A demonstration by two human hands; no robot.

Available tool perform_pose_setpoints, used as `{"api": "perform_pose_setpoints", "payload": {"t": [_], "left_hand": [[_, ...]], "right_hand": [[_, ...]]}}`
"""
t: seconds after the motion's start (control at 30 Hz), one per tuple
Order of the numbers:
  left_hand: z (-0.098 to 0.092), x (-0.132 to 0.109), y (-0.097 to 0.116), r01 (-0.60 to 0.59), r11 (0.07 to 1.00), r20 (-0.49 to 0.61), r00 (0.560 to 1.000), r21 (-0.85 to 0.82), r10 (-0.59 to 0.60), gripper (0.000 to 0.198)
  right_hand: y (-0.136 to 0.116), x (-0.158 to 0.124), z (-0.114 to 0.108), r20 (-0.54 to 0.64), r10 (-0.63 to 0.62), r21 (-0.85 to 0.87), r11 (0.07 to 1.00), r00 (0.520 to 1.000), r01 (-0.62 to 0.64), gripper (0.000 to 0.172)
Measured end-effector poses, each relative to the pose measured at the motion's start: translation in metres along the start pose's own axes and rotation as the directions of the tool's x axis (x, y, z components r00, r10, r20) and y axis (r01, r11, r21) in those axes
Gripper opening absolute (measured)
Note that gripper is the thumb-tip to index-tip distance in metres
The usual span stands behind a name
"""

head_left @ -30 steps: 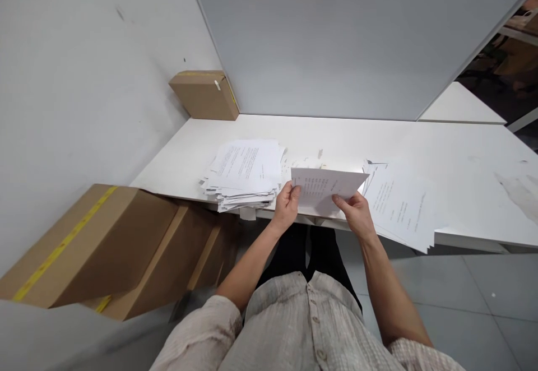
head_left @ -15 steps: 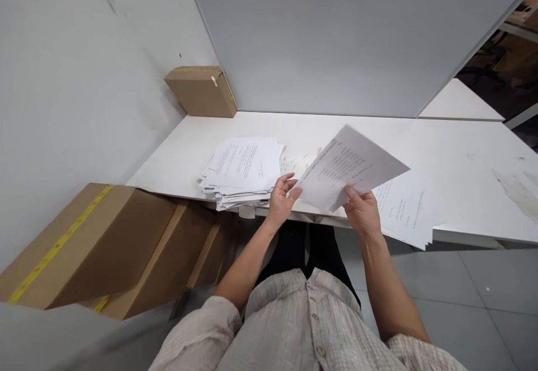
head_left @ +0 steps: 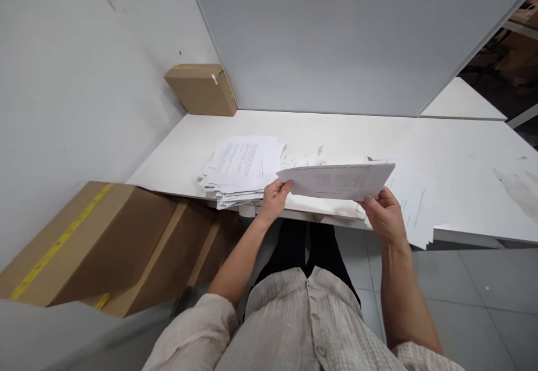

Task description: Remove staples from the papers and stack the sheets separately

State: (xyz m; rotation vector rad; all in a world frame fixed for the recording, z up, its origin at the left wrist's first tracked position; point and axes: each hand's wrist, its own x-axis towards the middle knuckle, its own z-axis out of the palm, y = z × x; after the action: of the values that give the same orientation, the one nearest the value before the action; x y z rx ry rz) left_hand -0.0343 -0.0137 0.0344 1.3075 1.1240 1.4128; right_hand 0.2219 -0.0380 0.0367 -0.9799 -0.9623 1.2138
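Note:
I hold a printed white sheet (head_left: 338, 181) flat above the table's front edge. My left hand (head_left: 274, 198) pinches its left corner and my right hand (head_left: 384, 215) grips its right edge. A thick, untidy stack of printed papers (head_left: 244, 168) lies on the white table (head_left: 319, 130) just left of my left hand. A second, thinner pile of printed sheets (head_left: 414, 208) lies under and to the right of my right hand, overhanging the table's edge.
A small cardboard box (head_left: 202, 89) sits in the table's back left corner against a grey partition (head_left: 336, 35). Large cardboard boxes (head_left: 101, 242) with yellow tape stand on the floor at my left. A grey tiled floor (head_left: 479, 304) lies at the right.
The sheet was tilted up and held mainly by my right hand half a second ago; it has come down to nearly flat, with my left hand back on its left corner.

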Motion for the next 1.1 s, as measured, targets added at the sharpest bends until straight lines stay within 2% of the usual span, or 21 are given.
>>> {"api": "perform_pose_setpoints", "payload": {"t": [0.1,0.2,0.27,0.37,0.47,0.57,0.63,0.7,0.8,0.87,0.93,1.0,1.1], "left_hand": [[-0.008,0.002,0.005,-0.057,0.988,0.018,0.998,0.141,0.055,0.025],[-0.007,0.002,0.0,-0.106,0.978,0.089,0.992,0.182,0.09,0.028],[-0.005,0.003,-0.008,-0.101,0.98,0.126,0.989,0.169,0.08,0.026],[-0.004,0.003,-0.026,-0.019,0.989,0.12,0.993,0.149,0.001,0.025],[-0.003,0.003,-0.045,0.068,0.99,0.138,0.987,0.12,-0.085,0.026],[-0.002,0.003,-0.051,0.091,0.984,0.129,0.985,0.155,-0.111,0.029],[-0.001,0.005,-0.046,0.066,0.977,0.125,0.988,0.205,-0.093,0.03],[-0.002,0.006,-0.036,0.036,0.969,0.144,0.987,0.244,-0.073,0.031],[-0.005,0.009,-0.018,0.018,0.951,0.198,0.977,0.307,-0.082,0.031],[-0.008,0.011,-0.006,0.007,0.932,0.251,0.962,0.362,-0.105,0.028],[-0.009,0.011,0.007,-0.029,0.904,0.331,0.935,0.427,-0.126,0.025],[-0.006,0.011,0.018,-0.105,0.871,0.434,0.891,0.48,-0.132,0.026],[0.004,0.008,0.029,-0.223,0.845,0.576,0.809,0.486,-0.117,0.027]], "right_hand": [[-0.011,0.001,-0.013,0.098,0.095,-0.346,0.936,0.991,-0.056,0.029],[-0.012,-0.001,-0.01,0.113,0.161,-0.542,0.837,0.981,-0.075,0.025],[-0.006,-0.002,-0.005,0.085,0.158,-0.598,0.798,0.984,-0.076,0.026],[0.007,-0.001,0.0,0.026,0.161,-0.638,0.763,0.987,-0.108,0.028],[0.016,-0.001,-0.001,0.002,0.182,-0.61,0.779,0.983,-0.143,0.033],[0.016,-0.003,-0.002,-0.05,0.171,-0.566,0.807,0.984,-0.169,0.04],[0.013,-0.007,-0.003,-0.054,0.158,-0.542,0.825,0.986,-0.162,0.04],[0.01,-0.014,-0.008,0.003,0.192,-0.506,0.847,0.981,-0.164,0.036],[0.003,-0.025,-0.024,0.095,0.27,-0.406,0.889,0.958,-0.21,0.03],[-0.007,-0.031,-0.037,0.104,0.278,-0.346,0.91,0.955,-0.227,0.033],[-0.02,-0.035,-0.044,0.095,0.266,-0.361,0.907,0.959,-0.216,0.042],[-0.031,-0.038,-0.042,0.109,0.288,-0.457,0.864,0.951,-0.209,0.05],[-0.035,-0.042,-0.03,0.173,0.382,-0.604,0.769,0.908,-0.209,0.048]]}}
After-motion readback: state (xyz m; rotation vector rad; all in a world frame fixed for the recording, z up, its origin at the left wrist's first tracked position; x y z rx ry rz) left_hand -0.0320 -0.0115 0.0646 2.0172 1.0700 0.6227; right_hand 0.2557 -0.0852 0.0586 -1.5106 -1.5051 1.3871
